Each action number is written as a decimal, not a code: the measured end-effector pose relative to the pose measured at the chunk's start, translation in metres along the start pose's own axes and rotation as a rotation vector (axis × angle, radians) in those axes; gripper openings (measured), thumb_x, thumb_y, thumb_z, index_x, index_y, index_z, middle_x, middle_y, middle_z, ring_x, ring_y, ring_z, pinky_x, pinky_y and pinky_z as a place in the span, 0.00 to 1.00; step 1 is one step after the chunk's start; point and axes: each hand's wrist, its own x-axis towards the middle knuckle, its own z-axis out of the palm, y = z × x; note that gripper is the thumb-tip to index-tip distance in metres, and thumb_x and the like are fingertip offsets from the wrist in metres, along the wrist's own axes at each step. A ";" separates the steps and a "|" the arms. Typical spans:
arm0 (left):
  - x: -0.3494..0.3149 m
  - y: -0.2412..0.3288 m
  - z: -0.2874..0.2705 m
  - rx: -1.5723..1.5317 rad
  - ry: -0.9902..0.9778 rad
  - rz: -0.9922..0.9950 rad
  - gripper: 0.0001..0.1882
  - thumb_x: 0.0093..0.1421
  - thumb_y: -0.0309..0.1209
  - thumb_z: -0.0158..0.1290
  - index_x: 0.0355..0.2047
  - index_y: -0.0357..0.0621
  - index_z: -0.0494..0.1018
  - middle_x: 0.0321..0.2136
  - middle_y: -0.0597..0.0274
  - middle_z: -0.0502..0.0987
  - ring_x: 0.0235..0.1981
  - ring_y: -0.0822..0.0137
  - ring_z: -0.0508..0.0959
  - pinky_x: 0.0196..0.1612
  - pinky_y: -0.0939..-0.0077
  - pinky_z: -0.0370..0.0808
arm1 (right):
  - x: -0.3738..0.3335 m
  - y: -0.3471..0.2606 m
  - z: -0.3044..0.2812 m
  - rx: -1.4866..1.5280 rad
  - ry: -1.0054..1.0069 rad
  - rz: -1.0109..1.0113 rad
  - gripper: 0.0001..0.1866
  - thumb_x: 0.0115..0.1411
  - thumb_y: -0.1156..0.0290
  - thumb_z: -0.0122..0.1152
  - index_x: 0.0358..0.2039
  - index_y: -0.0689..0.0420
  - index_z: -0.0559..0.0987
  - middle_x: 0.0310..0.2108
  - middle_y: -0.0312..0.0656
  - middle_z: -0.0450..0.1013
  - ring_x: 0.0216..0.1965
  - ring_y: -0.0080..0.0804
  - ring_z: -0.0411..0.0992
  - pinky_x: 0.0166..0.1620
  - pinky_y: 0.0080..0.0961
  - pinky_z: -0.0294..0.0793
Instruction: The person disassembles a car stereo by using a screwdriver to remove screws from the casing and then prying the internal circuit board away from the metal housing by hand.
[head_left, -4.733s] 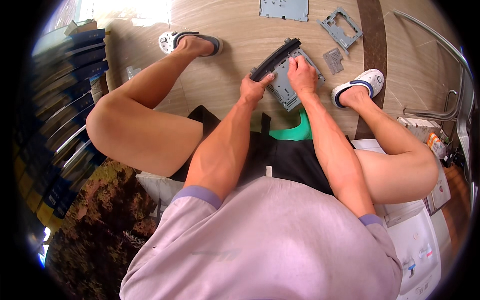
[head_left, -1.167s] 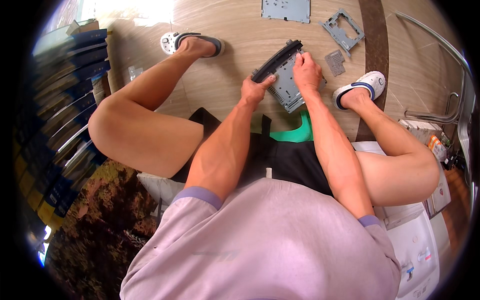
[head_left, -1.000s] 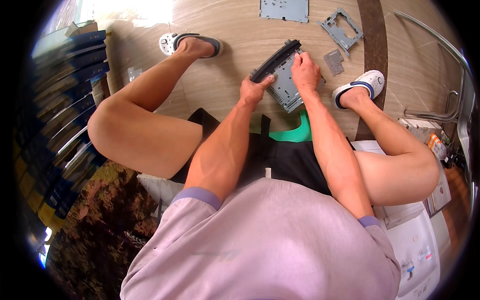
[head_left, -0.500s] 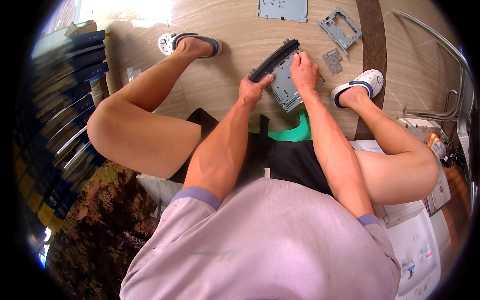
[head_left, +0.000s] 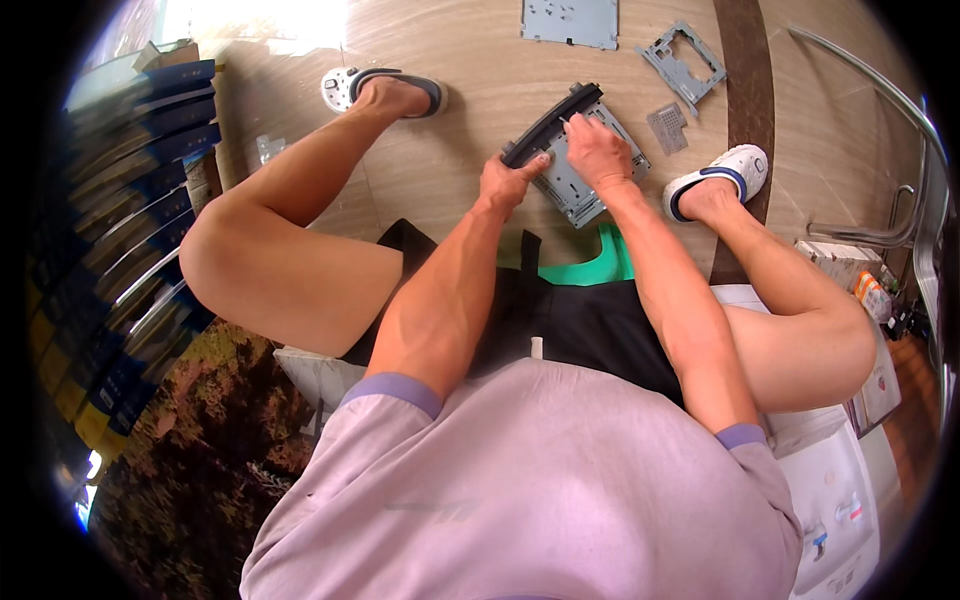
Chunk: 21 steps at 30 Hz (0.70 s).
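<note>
My left grip (head_left: 508, 182) clasps the black-fronted metal unit (head_left: 572, 190); to its right, my right grip (head_left: 598, 153) pinches something thin, possibly a tool.

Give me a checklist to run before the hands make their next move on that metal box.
1. Left hand holding the metal box by its black front: ok.
2. Right hand over the box, close to the black front: ok.
3. What the right fingertips pinch, if anything: cannot tell, too small.
4. Metal frame and flat plate lying apart from the box: ok.
5. Right shoe off the small perforated plate: ok.
6. Underside of the box: cannot tell, hidden.
</note>
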 end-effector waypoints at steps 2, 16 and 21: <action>0.000 0.000 -0.001 0.007 -0.017 -0.022 0.40 0.46 0.49 0.77 0.51 0.33 0.77 0.43 0.53 0.83 0.43 0.63 0.81 0.47 0.67 0.77 | -0.005 -0.011 0.005 0.070 0.082 0.051 0.10 0.70 0.58 0.53 0.37 0.50 0.74 0.38 0.45 0.79 0.36 0.55 0.78 0.38 0.51 0.76; 0.013 -0.016 0.006 0.036 0.036 0.105 0.39 0.47 0.50 0.75 0.51 0.33 0.77 0.44 0.50 0.84 0.47 0.59 0.82 0.52 0.66 0.77 | -0.027 -0.014 -0.002 0.268 -0.101 0.049 0.14 0.68 0.58 0.53 0.33 0.54 0.77 0.33 0.50 0.80 0.36 0.59 0.78 0.39 0.53 0.77; 0.015 -0.030 0.010 0.046 0.151 0.256 0.29 0.50 0.51 0.74 0.41 0.40 0.80 0.23 0.68 0.76 0.21 0.75 0.72 0.24 0.75 0.72 | -0.024 -0.019 -0.006 0.276 -0.130 0.052 0.14 0.67 0.58 0.53 0.35 0.55 0.78 0.33 0.52 0.80 0.38 0.59 0.78 0.40 0.52 0.77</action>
